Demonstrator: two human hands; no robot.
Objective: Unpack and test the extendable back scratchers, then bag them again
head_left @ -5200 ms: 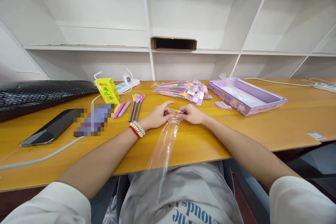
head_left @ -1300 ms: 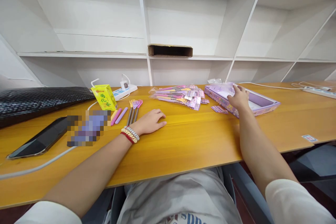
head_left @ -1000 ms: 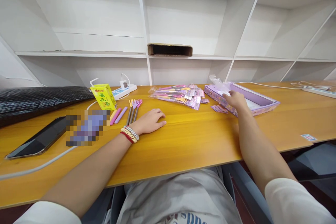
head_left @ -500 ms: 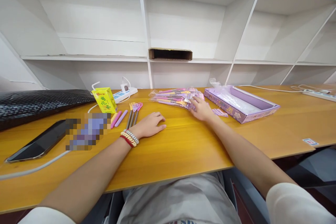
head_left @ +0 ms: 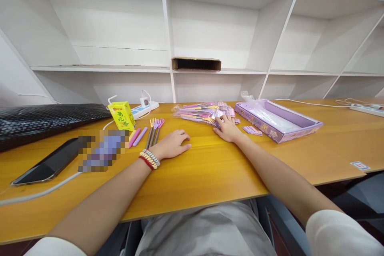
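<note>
My left hand [head_left: 173, 144] rests on the wooden table [head_left: 198, 180], fingers relaxed and apart, holding nothing. Beside its wrist lie several small claw-headed sticks [head_left: 155, 128] in yellow, purple and pink. My right hand [head_left: 225, 129] lies at the near right edge of a pile of clear-wrapped pink and purple packets [head_left: 199, 113]; its fingers are spread and touch the packets without visibly gripping one. A small pink card [head_left: 252, 130] is just right of that hand. Further right sits an open purple box [head_left: 279, 133] with clear plastic wrap [head_left: 265, 112] inside.
On the left are a yellow drink carton [head_left: 122, 117], pink and purple tubes [head_left: 140, 136], a black phone [head_left: 48, 162], a blurred item [head_left: 103, 150], a black bag [head_left: 51, 122] and a power strip [head_left: 145, 109]. A cardboard box [head_left: 196, 64] sits on the white shelf [head_left: 105, 69] behind.
My right hand has drawn slightly back toward me and left at the packets' edge, uncovering more of them and the card. My left hand stays put. The view has shifted slightly.
</note>
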